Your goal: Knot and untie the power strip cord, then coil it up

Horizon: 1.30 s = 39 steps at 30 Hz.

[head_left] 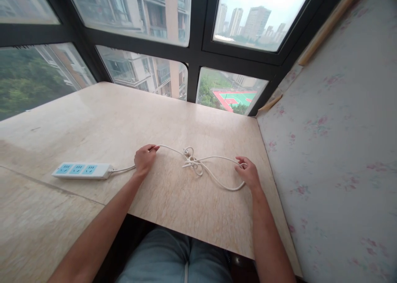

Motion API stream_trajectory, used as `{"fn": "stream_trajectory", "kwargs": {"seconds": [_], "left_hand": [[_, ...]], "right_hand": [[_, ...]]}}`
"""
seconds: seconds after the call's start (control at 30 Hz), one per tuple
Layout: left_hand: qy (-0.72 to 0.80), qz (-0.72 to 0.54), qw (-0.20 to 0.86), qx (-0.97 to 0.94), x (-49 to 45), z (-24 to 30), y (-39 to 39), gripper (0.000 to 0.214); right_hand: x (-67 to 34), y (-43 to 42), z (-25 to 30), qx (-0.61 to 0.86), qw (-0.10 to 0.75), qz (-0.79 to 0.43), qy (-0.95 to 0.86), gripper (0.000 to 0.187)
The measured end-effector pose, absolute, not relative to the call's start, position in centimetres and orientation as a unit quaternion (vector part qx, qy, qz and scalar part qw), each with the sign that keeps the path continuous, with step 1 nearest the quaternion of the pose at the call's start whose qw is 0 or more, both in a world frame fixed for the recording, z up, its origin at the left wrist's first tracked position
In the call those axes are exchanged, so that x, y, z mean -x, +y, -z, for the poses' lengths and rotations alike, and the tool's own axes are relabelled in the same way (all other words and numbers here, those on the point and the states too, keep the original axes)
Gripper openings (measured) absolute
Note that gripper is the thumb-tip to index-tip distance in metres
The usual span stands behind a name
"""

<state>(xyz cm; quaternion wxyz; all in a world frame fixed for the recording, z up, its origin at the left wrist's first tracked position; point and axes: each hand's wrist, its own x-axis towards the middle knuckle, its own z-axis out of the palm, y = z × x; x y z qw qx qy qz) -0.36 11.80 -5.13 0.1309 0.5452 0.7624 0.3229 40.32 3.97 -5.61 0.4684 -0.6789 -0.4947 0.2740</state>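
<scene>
A white power strip (82, 171) with blue socket faces lies at the left on the marble-patterned ledge. Its white cord (214, 178) runs right from the strip and gathers into a loose tangle of loops at the middle. My left hand (145, 158) pinches the cord between the strip and the tangle. On the other side, my right hand (248, 170) is closed around the far loop of the cord. The tangle rests between both hands; what looks like the plug is in it, too small to make out surely.
The marble-patterned ledge (149, 113) spreads under everything, with a seam at the left. Dark-framed windows (195, 55) close off its back. A flowered wall (328, 159) borders the right side. My legs (173, 258) are below the front edge.
</scene>
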Motion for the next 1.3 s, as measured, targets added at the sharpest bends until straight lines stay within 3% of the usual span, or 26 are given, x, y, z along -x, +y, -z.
{"fn": "stream_trajectory", "kwargs": {"seconds": [0.13,0.3,0.47,0.73,1.07,1.3], "left_hand": [[0.778,-0.284,0.087,-0.554,-0.2,5.3,11.4,0.029],[0.768,-0.267,0.050,-0.580,-0.2,5.9,11.1,0.028],[0.765,-0.286,0.051,-0.574,0.3,6.5,11.4,0.027],[0.789,-0.321,0.084,-0.516,0.2,6.3,11.5,0.027],[0.799,-0.373,0.152,-0.446,0.3,5.4,11.9,0.025],[0.800,-0.340,0.091,-0.487,0.3,5.9,11.9,0.028]], "right_hand": [[-40.8,4.6,6.5,0.714,0.508,-0.097,-0.473,0.037],[-40.9,4.3,6.5,0.730,0.571,-0.080,-0.368,0.039],[-40.6,4.3,6.4,0.713,0.608,0.013,-0.349,0.037],[-41.5,4.8,6.5,0.651,0.714,-0.032,-0.258,0.034],[-42.2,4.6,6.6,0.691,0.667,0.069,-0.271,0.040],[-43.5,4.9,7.9,0.716,0.643,0.026,-0.272,0.036]]}}
